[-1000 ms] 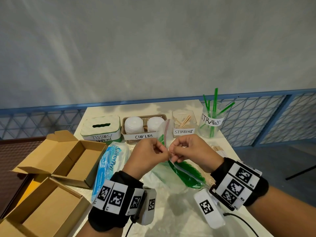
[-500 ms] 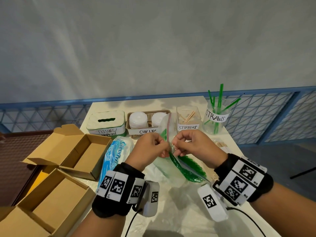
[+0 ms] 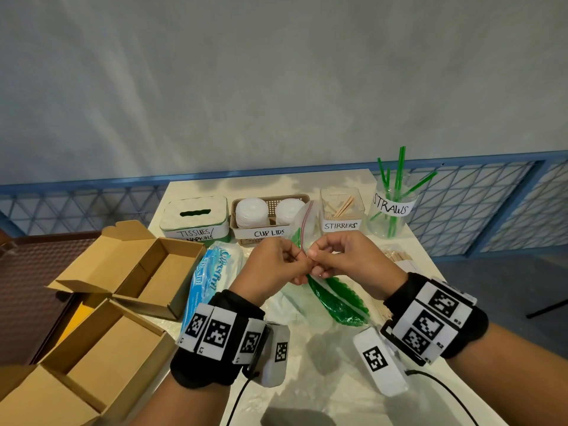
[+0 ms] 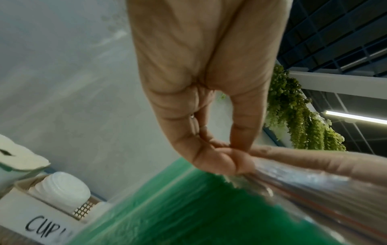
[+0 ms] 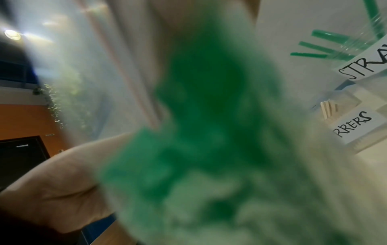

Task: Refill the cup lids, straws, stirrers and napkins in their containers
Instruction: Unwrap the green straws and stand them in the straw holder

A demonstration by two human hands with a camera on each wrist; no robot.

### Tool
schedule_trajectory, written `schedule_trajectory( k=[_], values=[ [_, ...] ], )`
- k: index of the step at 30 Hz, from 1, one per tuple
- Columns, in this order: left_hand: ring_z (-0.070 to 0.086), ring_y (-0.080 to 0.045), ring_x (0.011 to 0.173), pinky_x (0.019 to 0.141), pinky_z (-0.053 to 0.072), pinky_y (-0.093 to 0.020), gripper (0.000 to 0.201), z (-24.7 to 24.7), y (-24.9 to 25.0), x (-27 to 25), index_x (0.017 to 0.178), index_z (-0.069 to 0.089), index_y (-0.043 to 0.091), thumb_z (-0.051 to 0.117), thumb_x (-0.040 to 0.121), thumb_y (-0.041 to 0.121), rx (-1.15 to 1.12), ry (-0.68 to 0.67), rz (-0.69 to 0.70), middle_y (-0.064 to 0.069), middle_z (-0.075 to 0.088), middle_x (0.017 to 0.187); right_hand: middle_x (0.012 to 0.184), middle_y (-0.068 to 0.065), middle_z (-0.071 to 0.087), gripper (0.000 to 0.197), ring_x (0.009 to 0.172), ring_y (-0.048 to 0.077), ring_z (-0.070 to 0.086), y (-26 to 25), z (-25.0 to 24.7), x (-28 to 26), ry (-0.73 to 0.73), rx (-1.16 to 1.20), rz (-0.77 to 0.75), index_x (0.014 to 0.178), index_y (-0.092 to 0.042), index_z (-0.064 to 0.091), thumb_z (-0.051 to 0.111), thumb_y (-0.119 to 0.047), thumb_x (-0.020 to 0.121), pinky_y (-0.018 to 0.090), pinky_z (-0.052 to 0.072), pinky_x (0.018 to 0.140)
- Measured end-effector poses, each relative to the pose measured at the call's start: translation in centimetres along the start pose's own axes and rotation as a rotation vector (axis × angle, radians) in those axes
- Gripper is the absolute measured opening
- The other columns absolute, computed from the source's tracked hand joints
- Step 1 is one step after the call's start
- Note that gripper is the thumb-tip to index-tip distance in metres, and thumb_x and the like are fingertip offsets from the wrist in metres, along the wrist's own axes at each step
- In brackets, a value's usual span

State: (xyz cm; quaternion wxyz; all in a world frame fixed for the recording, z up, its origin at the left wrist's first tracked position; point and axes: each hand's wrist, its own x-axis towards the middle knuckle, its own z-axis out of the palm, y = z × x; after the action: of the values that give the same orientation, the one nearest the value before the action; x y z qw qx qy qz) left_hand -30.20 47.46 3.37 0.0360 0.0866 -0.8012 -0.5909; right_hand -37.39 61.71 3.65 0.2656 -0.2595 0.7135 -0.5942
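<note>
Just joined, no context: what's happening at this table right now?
A person is restocking a supply station. Both hands, left hand and right hand, pinch the zip edge of a clear zip bag of green straws, apparently to open it. The bag looks still sealed. The STRAWS cup behind holds only a few straws. A tissue pack lies unopened beside empty cardboard boxes.

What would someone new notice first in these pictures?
Most striking are the two hands meeting mid-table: the left hand and right hand pinch the red-striped mouth of a clear zip bag holding green straws. Behind stands a row of hand-labelled containers, ending right in the straws cup. Open cardboard boxes lie left.
</note>
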Motion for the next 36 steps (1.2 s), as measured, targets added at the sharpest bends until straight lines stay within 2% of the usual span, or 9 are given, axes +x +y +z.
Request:
schedule_trajectory(
  k=[5,9,12,15,20,23,27,30,36],
  values=[
    [0.059,-0.006,0.049,0.056,0.055,-0.018,0.013,-0.3,-0.5,0.0,0.075,0.062,0.000,0.057,0.088,-0.001,-0.328,-0.068,-0.084,-0.002,0.064,0.058,0.068,0.000,0.063,0.006,0.060,0.003,0.058,-0.2,-0.3,0.0,-0.024,-0.051,-0.016,0.085,-0.010,0.066,0.069,-0.007,0.080,0.014,0.047,0.056],
    [0.059,-0.007,0.052,0.059,0.054,-0.018,0.016,-0.4,-0.6,0.0,0.078,0.061,0.000,0.052,0.091,0.000,-0.384,-0.094,-0.098,-0.002,0.064,0.061,0.070,0.003,0.060,0.016,0.054,0.002,0.058,-0.4,-0.2,0.1,0.020,-0.058,0.011,0.093,-0.008,0.063,0.071,-0.007,0.080,0.013,0.046,0.053],
    [0.059,-0.007,0.052,0.060,0.055,-0.019,0.015,-0.5,-0.5,-0.1,0.077,0.059,0.002,0.053,0.091,0.000,-0.335,-0.070,-0.075,-0.001,0.064,0.061,0.076,-0.002,0.066,0.018,0.054,-0.002,0.058,-0.6,-0.3,-0.3,0.014,-0.386,-0.029,0.087,-0.016,0.064,0.076,-0.024,0.076,0.016,0.048,0.059],
    [0.059,-0.007,0.052,0.060,0.054,-0.020,0.017,-0.6,-0.5,-0.2,0.074,0.059,0.004,0.055,0.090,0.001,-0.253,-0.060,-0.051,-0.003,0.063,0.063,0.077,-0.004,0.068,0.012,0.054,-0.008,0.055,-0.9,-0.2,-0.9,-0.055,-0.589,-0.046,0.082,-0.019,0.066,0.076,-0.021,0.076,0.011,0.045,0.062],
    [0.060,-0.010,0.050,0.060,0.052,-0.025,0.016,-0.2,-0.3,-0.3,0.076,0.056,0.005,0.061,0.088,0.013,-0.202,-0.029,-0.075,-0.007,0.062,0.064,0.063,-0.010,0.063,0.018,0.051,-0.003,0.052,-0.8,-0.3,-0.6,-0.067,-0.553,-0.054,0.066,-0.026,0.065,0.075,-0.016,0.077,0.010,0.042,0.057],
    [0.057,-0.008,0.047,0.056,0.053,-0.021,0.024,-0.2,-0.2,-0.4,0.080,0.057,0.003,0.071,0.080,0.022,-0.088,0.025,-0.059,-0.005,0.061,0.058,0.056,-0.010,0.055,0.022,0.049,0.000,0.046,-0.4,-0.1,-0.5,-0.032,-0.544,-0.064,0.064,-0.030,0.061,0.075,-0.017,0.077,0.014,0.037,0.055],
    [0.056,-0.009,0.044,0.054,0.053,-0.022,0.020,-0.3,-0.6,-0.2,0.072,0.057,0.004,0.073,0.078,0.015,-0.067,0.037,-0.039,-0.003,0.060,0.051,0.056,-0.009,0.055,0.018,0.050,0.000,0.046,0.3,0.4,-0.5,-0.049,-0.484,-0.041,0.066,-0.022,0.062,0.075,-0.022,0.077,0.016,0.037,0.055],
    [0.056,-0.008,0.042,0.052,0.053,-0.020,0.014,-0.6,-0.8,-0.2,0.071,0.059,0.003,0.067,0.082,0.004,-0.184,0.017,-0.065,-0.003,0.060,0.051,0.058,-0.003,0.057,0.017,0.054,0.009,0.049,0.6,0.5,-0.5,-0.064,-0.363,-0.007,0.069,-0.014,0.063,0.074,-0.024,0.078,0.018,0.039,0.055],
    [0.060,-0.007,0.049,0.057,0.055,-0.018,0.013,-1.2,-1.1,-0.1,0.075,0.058,0.000,0.058,0.088,0.002,-0.274,-0.109,-0.078,-0.002,0.063,0.055,0.067,-0.004,0.054,0.024,0.057,0.000,0.050,0.3,0.4,-0.7,-0.119,-0.199,0.041,0.068,-0.014,0.051,0.059,-0.017,0.091,0.013,0.042,0.055]
  ],
)
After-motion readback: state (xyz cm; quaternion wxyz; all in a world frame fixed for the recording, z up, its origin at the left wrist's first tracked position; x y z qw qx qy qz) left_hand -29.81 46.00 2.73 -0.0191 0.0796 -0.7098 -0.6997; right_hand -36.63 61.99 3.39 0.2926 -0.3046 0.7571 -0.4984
